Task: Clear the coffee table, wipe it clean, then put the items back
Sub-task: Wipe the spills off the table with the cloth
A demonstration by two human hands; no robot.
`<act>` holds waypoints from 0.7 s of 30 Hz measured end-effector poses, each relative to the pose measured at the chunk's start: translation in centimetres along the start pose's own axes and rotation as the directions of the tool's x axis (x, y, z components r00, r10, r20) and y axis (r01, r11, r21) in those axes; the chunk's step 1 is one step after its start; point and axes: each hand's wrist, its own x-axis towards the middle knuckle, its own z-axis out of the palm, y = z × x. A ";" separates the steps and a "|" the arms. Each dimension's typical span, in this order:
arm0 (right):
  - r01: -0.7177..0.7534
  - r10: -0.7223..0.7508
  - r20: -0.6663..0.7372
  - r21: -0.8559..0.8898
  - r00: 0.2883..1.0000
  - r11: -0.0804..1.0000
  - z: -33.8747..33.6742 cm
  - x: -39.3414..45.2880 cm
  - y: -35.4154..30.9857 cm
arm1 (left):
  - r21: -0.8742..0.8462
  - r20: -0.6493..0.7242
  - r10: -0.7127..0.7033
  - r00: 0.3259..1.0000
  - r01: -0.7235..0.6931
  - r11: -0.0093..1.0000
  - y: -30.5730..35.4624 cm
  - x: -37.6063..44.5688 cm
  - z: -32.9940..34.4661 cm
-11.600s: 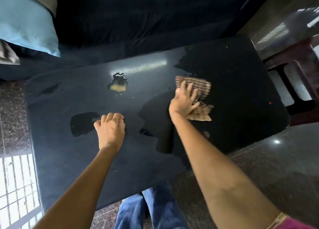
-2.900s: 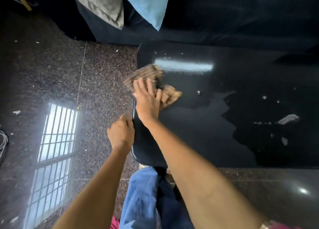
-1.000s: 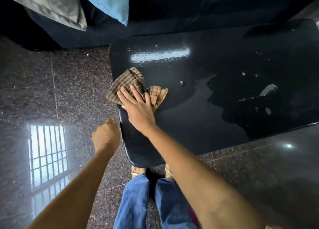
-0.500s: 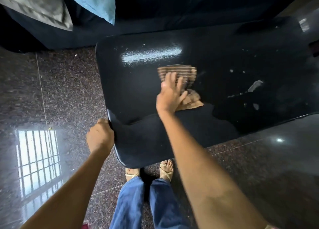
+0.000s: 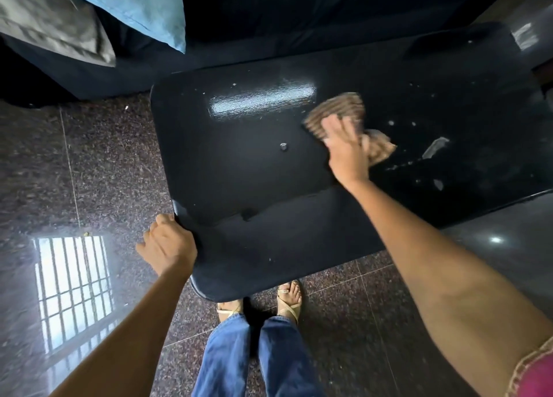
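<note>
Polished dark granite floor (image 5: 98,163) with a barred window's reflection, dark sofa (image 5: 299,16) behind, blue cushion (image 5: 134,4) and grey cushion (image 5: 51,25) top left. Only the head view: glossy black coffee table (image 5: 239,181) fills the centre, nothing standing on it, so clearing looks done and wiping is the step in hand.

Right hand (image 5: 347,151) lies fingers-extended on a brown striped cloth (image 5: 338,112), palm pressing it flat to the far-right part of the top; blurred, likely mid-stroke. Flat hand spreads pressure over the cloth.

Left hand (image 5: 167,244) curls over the table's near-left edge, gripping the rim, probably bracing the table or the person's lean while the other arm reaches out.

Pale smears and specks (image 5: 435,146) lie just right of the cloth, one droplet (image 5: 283,146) left of it. Judgement: that right area needs passes next. Items to put back are not in view. Feet in sandals (image 5: 288,301) under the near edge.
</note>
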 end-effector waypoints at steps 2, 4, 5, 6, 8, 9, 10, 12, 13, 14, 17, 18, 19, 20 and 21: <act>-0.334 0.332 0.035 0.116 0.943 0.935 -0.1 1.1 1.4 | -0.027 -0.017 -0.029 0.999 0.029 0.999 0.2 -0.2 0.3; -0.496 0.493 0.055 0.139 0.868 0.857 0.3 1.6 -0.8 | -0.073 -0.019 -0.085 0.996 0.083 0.994 0.3 -0.4 0.4; -0.528 0.525 0.056 0.136 0.849 0.838 0.5 1.5 -2.8 | -0.102 -0.016 -0.116 0.993 0.113 0.988 0.4 -0.4 0.5; -0.523 0.521 0.056 0.139 0.852 0.841 1.0 1.1 -4.9 | -0.122 -0.006 -0.141 0.990 0.139 0.983 0.4 -0.3 0.6; -0.415 0.412 0.053 0.153 0.910 0.897 1.8 -0.5 -9.5 | -0.147 0.043 -0.169 0.985 0.174 0.974 0.5 -0.1 0.5; -0.310 0.306 0.048 0.150 0.951 0.939 2.4 -2.1 -12.0 | -0.169 0.070 -0.182 0.981 0.191 0.967 0.3 0.0 0.4; -0.173 0.170 0.032 0.143 0.985 0.975 2.9 -4.0 -14.3 | -0.192 0.096 -0.194 0.976 0.209 0.959 0.5 0.0 0.2; 0.096 -0.108 0.064 0.160 0.992 0.982 3.5 -7.7 -18.0 | -0.210 0.124 -0.219 0.968 0.242 0.947 0.5 -0.2 -0.2; 0.190 -0.214 0.109 0.202 0.971 0.961 3.4 -8.7 -18.5 | -0.202 0.121 -0.228 0.966 0.249 0.947 0.6 -0.3 -0.3; 0.281 -0.318 0.145 0.227 0.937 0.932 3.4 -9.0 -18.2 | -0.187 0.116 -0.230 0.966 0.249 0.950 0.7 -0.5 -0.4; 0.599 -0.617 0.159 0.150 0.770 0.786 3.6 -7.5 -14.1 | -0.159 0.121 -0.228 0.966 0.245 0.956 0.5 -0.8 -0.4; 0.646 -0.658 0.133 0.130 0.741 0.753 3.5 -6.9 -12.5 | -0.165 0.115 -0.231 0.966 0.248 0.954 0.4 -0.9 -0.4; 0.635 -0.643 0.111 0.098 0.758 0.766 3.1 -6.4 -10.9 | -0.175 0.106 -0.230 0.967 0.246 0.953 0.3 -1.0 -0.4; 0.575 -0.577 0.094 0.052 0.811 0.817 2.6 -5.9 -9.3 | -0.198 0.100 -0.220 0.970 0.236 0.951 0.3 -1.0 -0.4; 0.479 -0.479 0.072 0.016 0.875 0.878 2.2 -5.5 -7.8 | -0.216 0.102 -0.208 0.973 0.226 0.950 0.3 -1.0 -0.3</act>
